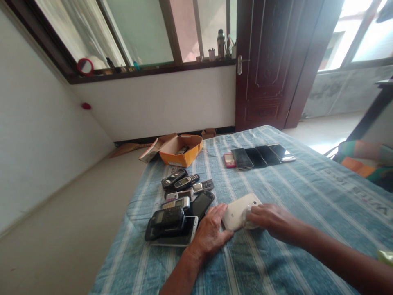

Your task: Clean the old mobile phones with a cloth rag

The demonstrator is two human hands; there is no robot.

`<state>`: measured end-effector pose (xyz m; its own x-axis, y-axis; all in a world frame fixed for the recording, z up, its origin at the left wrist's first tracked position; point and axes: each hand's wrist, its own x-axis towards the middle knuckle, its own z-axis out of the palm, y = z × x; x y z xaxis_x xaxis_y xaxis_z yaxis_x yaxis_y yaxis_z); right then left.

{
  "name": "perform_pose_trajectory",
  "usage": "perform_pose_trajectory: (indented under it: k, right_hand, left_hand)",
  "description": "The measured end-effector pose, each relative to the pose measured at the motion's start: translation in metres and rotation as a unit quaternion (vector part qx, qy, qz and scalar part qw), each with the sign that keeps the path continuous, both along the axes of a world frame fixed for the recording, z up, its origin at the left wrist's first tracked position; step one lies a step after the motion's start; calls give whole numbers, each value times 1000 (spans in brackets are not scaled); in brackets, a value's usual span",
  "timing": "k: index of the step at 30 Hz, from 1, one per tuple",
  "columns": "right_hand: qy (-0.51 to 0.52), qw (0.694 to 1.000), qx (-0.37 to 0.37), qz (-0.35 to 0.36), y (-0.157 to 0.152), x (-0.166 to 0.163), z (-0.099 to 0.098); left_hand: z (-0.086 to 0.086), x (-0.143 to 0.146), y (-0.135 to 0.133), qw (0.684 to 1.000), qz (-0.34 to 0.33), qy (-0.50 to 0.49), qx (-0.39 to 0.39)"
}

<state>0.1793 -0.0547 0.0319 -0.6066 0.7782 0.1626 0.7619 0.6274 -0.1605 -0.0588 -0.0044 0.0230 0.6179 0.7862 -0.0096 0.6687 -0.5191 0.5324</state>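
Observation:
A white smartphone (236, 214) lies back side up on the bedspread, its camera at the far right corner. My left hand (211, 226) grips its left end, thumb at the near edge and fingers at the far edge. Bunched in my right hand (270, 219) is a white wipe (249, 219), perhaps tissue or cloth, pressed on the right part of the phone's back. Just left of my left hand is a pile of old phones, with a black phone (202, 203) and a white-edged smartphone (192, 232) closest to it.
An orange cardboard box (179, 159), lid open, stands at the bed's far left edge with a phone inside. Several dark smartphones (256, 157) lie in a row at the far side, beside a small red-edged item (229, 160). A striped blue bedspread (291, 196) covers the bed.

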Motion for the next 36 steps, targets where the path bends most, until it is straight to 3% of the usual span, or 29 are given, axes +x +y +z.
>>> perform_pose_trajectory:
  k: [10,17,25,36]
  right_hand:
    - [-111,986,118,43,4,-9,-3]
    - [-90,980,169,54,2,-20,-12]
    - [-72,981,175,51,0,-44,-13]
    - [-52,984,167,34,-3,-64,-23]
  left_hand:
    - [1,1,0,1000,-3,3,3]
    - [-1,1,0,1000,-11,0,18]
    - [-2,0,2,999,-14,-2,31]
    - [1,-5,4,999,-46,15,-16]
